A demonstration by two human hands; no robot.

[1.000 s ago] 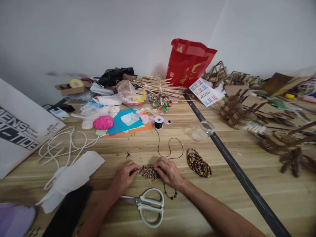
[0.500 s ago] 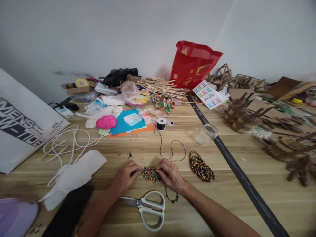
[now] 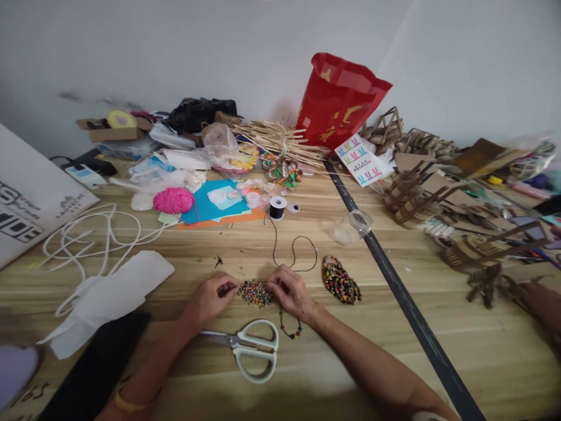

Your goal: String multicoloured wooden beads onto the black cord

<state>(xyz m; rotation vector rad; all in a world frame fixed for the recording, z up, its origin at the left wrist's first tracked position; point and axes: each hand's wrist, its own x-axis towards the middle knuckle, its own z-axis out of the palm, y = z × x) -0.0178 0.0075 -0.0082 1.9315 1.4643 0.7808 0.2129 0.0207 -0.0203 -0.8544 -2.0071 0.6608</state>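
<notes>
My left hand (image 3: 209,298) and my right hand (image 3: 290,290) rest on the wooden table (image 3: 307,362), pinching either side of a small heap of coloured beads (image 3: 255,292). A short beaded string (image 3: 290,328) trails from under my right hand. A thin black cord (image 3: 289,254) runs from my right hand up to a black thread spool (image 3: 277,207). To the right lies a second beaded piece (image 3: 340,280). White-handled scissors (image 3: 248,348) lie just in front of my hands.
A clear jar (image 3: 350,225) lies on its side beyond the beads. Pink yarn (image 3: 173,200), coloured paper (image 3: 214,207), white cord (image 3: 87,237), white cloth (image 3: 109,295), a red bag (image 3: 337,99), wooden sticks (image 3: 276,140) and cardboard models (image 3: 438,193) crowd the table. A dark strip (image 3: 394,280) runs diagonally.
The view has shifted slightly, so everything sits a little higher and further left. My hands stay on the bead heap with little visible movement.
</notes>
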